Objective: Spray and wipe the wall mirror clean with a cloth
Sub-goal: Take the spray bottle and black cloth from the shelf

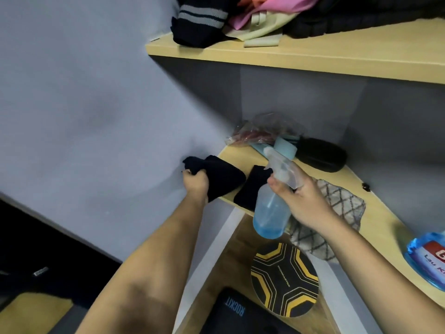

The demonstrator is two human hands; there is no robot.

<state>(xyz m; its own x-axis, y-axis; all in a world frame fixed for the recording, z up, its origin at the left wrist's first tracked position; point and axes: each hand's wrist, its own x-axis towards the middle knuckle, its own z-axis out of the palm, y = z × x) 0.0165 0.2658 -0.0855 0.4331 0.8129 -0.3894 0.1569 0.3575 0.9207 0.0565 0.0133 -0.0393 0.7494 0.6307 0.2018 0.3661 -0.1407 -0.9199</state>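
Right hand (304, 200) grips tilted spray bottle (273, 208), nozzle up-left; left hand (196, 183) clutches cloth (218, 175).

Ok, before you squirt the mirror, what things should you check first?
1. Left hand grips the dark cloth: ok.
2. Right hand holds the spray bottle by its neck: ok.
3. Blue liquid left in the bottle: ok, only the bottom part is filled.
4. Nozzle aimed at the mirror: cannot tell, no mirror is clearly visible.
5. Finger on the trigger: cannot tell.
6. Wooden shelf clutter out of the spray path: cannot tell.
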